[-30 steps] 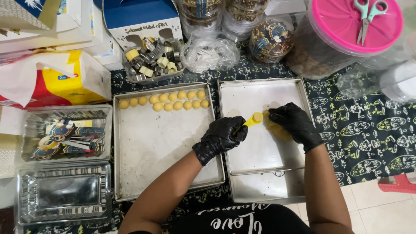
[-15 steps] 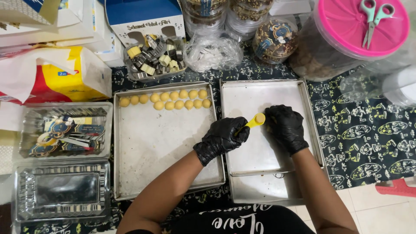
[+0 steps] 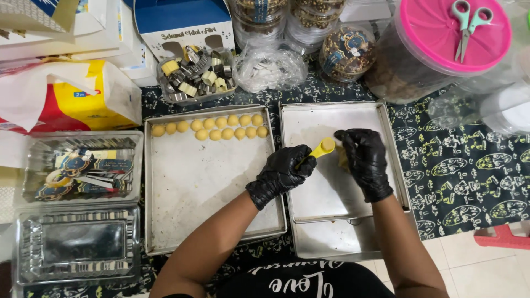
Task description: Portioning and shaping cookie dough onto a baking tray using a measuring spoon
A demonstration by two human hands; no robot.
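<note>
Left hand [image 3: 280,174] grips a yellow scoop [image 3: 321,148]; right hand [image 3: 364,160] closes on dough [image 3: 343,159]; blue box [image 3: 182,22] behind trays; black patterned tablecloth [image 3: 458,171].

A dark tablecloth [image 3: 469,182] with a pale leafy print covers the table across most of the frame. At the lower right, light floor tiles [image 3: 480,270] show beyond the table's edge, and a red plastic piece [image 3: 505,236], perhaps a stool, pokes in at the right border. The light is even and bright, casting only soft shadows.
</note>
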